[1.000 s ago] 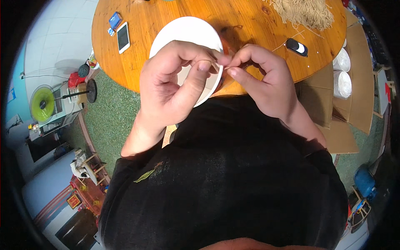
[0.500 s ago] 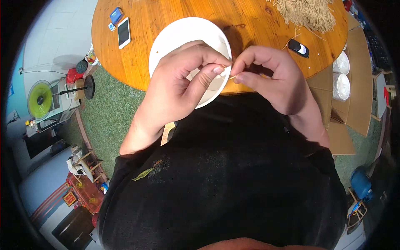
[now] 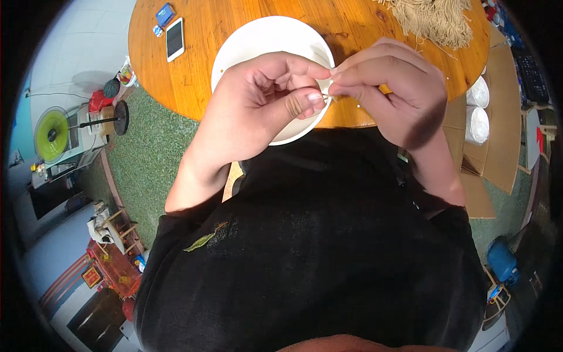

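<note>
My left hand (image 3: 261, 102) is over the near part of a white bowl (image 3: 252, 41), its thumb and forefinger closed in a pinch. Close against it on the right, my right hand (image 3: 399, 88) pinches too, fingertips almost touching the left ones. Between the fingertips a short bit of a thin beige strand (image 3: 328, 96) shows; the fingers cover the rest of it. A pile of loose beige cords (image 3: 437, 23) lies at the far right of the round wooden table (image 3: 187, 82).
A white phone (image 3: 175, 40) and a small blue box (image 3: 165, 13) lie at the table's left. Right of the table stands an open cardboard box (image 3: 501, 129) with white wrapped stacks (image 3: 478, 124). A green fan (image 3: 51, 135) stands at far left.
My right hand has risen and turned, its fingers now closer together and hiding the black object on the table. The fingertips of both hands have shifted slightly right; the strand stays between them.
</note>
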`<state>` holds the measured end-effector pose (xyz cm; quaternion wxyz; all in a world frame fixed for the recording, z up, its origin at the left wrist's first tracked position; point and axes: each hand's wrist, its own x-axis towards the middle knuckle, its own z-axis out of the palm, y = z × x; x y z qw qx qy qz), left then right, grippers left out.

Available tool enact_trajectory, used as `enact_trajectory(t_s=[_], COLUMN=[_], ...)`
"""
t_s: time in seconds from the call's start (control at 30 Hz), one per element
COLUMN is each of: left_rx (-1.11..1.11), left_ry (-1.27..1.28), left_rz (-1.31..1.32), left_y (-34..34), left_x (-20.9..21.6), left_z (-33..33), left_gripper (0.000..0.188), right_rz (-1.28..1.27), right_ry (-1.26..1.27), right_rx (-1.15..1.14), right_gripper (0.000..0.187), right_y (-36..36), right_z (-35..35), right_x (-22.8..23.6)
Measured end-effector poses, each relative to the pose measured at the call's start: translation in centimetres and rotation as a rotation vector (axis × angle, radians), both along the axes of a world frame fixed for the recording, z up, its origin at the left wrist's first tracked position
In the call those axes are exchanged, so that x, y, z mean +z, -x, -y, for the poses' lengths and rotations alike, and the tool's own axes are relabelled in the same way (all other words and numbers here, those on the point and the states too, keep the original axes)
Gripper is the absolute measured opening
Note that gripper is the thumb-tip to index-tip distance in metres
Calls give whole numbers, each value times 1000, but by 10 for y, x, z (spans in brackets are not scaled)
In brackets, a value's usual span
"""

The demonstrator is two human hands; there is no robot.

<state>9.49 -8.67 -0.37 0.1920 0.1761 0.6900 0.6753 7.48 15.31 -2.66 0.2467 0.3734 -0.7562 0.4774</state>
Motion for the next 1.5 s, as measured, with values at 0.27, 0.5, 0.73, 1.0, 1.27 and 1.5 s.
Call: enact_trajectory(t_s=[0.27, 0.5, 0.73, 1.0, 1.27, 1.5], left_rx=[-3, -17, -2, -12, 85, 100], left_ry=[109, 55, 65, 229, -15, -3], left_rz=[-21, 45, 64, 16, 150, 126], left_y=[5, 4, 6, 4, 8, 7], left_x=[3, 3, 8, 7, 5, 5], left_z=[6, 7, 2, -1, 0, -2], left_gripper=[21, 19, 21, 15, 13, 14], right_rz=[245, 481, 538, 561, 39, 251], right_ry=[71, 387, 442, 461, 153, 139], right_rx=[123, 287, 262, 269, -135, -194], right_gripper=[9, 11, 11, 22, 35, 22], right_y=[7, 2, -3, -5, -22, -37], right_z=[2, 15, 25, 26, 6, 23], right_x=[6, -12, -14, -12, -9, -14])
